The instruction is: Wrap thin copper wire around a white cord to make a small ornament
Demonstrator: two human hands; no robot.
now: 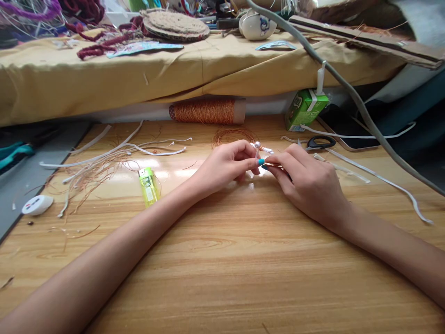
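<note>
My left hand (233,160) is closed in a pinch on a small white strip (267,150), which has orange thread wound around part of it. The strip's rolled-looking end sticks up above the fingers. Close beside it, my right hand (308,181) is closed too, thumb and forefinger pinching what looks like fine orange thread. The fingertips of both hands nearly meet and hide much of the work. Behind the left hand lies a loose coil of orange thread (222,136).
A cone of orange thread (205,112) lies under the cloth-covered shelf (167,76). White strips (97,157) and thread scraps lie left, near a yellow-green lighter (149,188). Right are black-handled scissors (321,141), a green drink carton (306,110), a phone (347,127) and a hanging grey cable (361,109).
</note>
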